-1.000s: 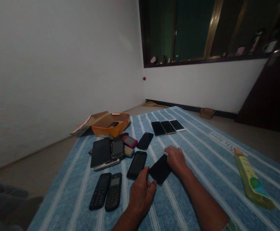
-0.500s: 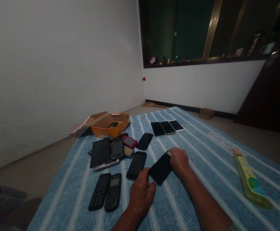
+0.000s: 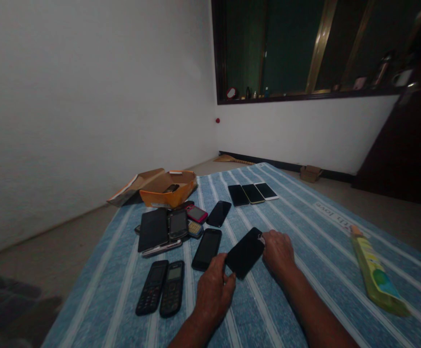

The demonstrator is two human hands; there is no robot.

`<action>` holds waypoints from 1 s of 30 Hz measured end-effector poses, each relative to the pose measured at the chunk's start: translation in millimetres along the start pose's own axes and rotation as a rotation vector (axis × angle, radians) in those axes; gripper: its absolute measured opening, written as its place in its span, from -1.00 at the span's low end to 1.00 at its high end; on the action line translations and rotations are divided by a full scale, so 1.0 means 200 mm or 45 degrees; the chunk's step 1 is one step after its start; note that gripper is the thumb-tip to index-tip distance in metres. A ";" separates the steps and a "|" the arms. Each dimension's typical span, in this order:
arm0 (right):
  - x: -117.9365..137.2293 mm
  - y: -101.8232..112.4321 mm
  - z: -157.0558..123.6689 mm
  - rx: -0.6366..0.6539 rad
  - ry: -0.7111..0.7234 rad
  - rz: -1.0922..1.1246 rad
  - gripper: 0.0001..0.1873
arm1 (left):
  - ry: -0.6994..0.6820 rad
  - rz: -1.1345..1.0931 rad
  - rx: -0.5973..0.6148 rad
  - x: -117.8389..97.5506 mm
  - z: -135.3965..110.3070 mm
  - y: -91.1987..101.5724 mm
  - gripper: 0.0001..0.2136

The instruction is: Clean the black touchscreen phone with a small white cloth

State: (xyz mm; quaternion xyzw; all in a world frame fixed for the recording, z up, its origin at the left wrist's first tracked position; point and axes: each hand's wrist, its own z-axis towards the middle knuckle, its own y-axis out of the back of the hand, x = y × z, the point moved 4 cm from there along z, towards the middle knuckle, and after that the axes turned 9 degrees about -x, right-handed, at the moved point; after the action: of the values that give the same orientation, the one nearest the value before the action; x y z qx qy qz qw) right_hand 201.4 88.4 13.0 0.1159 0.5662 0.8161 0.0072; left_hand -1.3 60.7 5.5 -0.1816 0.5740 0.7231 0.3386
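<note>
A black smartphone (image 3: 245, 253) lies slanted on the striped cloth between my hands. At its lower left edge, my left hand (image 3: 215, 286) grips it with fingers and thumb around the near corner. My right hand (image 3: 278, 250) has its fingers curled at the right edge, by a small pale patch that I cannot make out. Just left of it rests another dark smartphone (image 3: 206, 249). Two keypad phones, one (image 3: 152, 287) beside the other (image 3: 172, 288), lie left of my left hand. Farther up is one more black smartphone (image 3: 219, 213).
Three smartphones (image 3: 253, 194) form a row farther back. A pile of phones (image 3: 177, 224) with a black flat case (image 3: 153, 230) lies left, before an open orange box (image 3: 169, 197). A yellow-green bottle (image 3: 379, 278) lies right on the blue striped cloth (image 3: 304, 270).
My right hand has slid a little right and down along the smartphone, uncovering its upper right corner. My left hand stays at the lower left edge. The view has shifted slightly.
</note>
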 end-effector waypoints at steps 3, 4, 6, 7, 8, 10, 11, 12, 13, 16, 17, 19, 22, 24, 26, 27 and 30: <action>0.00 -0.01 -0.01 -0.017 -0.001 -0.024 -0.74 | -0.030 -0.019 -0.015 0.01 0.00 -0.01 -0.61; 0.00 -0.02 -0.01 -0.027 0.006 -0.023 -0.73 | -0.049 -0.026 -0.019 0.01 0.00 -0.01 -0.62; 0.01 -0.03 0.01 -0.058 0.025 -0.004 -0.74 | -0.081 -0.032 -0.016 0.01 0.00 -0.02 -0.64; 0.01 -0.04 0.01 -0.077 0.035 0.010 -0.74 | -0.089 -0.028 -0.015 0.01 0.00 -0.02 -0.65; 0.02 -0.04 0.02 -0.095 0.045 0.021 -0.74 | -0.088 -0.021 -0.015 0.01 0.00 -0.02 -0.65; 0.03 -0.06 0.04 -0.125 0.061 0.028 -0.74 | -0.076 -0.008 -0.020 0.01 0.00 -0.02 -0.65; 0.03 -0.06 0.05 -0.135 0.066 0.026 -0.74 | -0.070 -0.006 -0.022 0.01 0.00 -0.02 -0.65; 0.04 -0.07 0.06 -0.141 0.071 0.022 -0.74 | -0.067 -0.004 -0.022 0.00 0.00 -0.02 -0.65; 0.05 -0.08 0.07 -0.143 0.077 0.019 -0.73 | -0.064 -0.002 -0.021 0.00 0.00 -0.02 -0.64; 0.07 -0.08 0.09 -0.134 0.089 0.011 -0.73 | -0.055 0.014 -0.014 0.00 0.00 -0.01 -0.64; 0.08 -0.08 0.10 -0.128 0.092 0.010 -0.74 | -0.053 0.020 -0.017 0.00 0.00 -0.01 -0.64; 0.09 -0.08 0.12 -0.113 0.089 0.012 -0.74 | -0.055 0.019 -0.018 0.00 0.00 -0.01 -0.64; 0.12 -0.08 0.14 -0.082 0.099 0.022 -0.73 | -0.046 -0.003 -0.009 0.00 0.00 -0.01 -0.62; 0.14 -0.08 0.16 -0.062 0.118 0.031 -0.71 | -0.031 -0.016 0.005 0.00 0.00 -0.01 -0.61; 0.16 -0.08 0.19 -0.041 0.140 0.037 -0.69 | -0.016 -0.018 0.023 0.00 0.00 -0.01 -0.59; 0.17 -0.08 0.20 -0.031 0.148 0.039 -0.69 | -0.005 -0.013 0.033 -0.01 0.00 -0.01 -0.58; 0.19 -0.08 0.22 -0.013 0.163 0.039 -0.69 | 0.033 0.016 0.051 -0.02 0.00 0.00 -0.56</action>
State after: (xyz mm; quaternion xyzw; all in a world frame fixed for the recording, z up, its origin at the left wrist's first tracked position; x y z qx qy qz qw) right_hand 171.0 139.7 19.5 0.0721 0.5595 0.8247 -0.0406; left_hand 1.6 60.2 7.8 -0.1806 0.5938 0.7111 0.3304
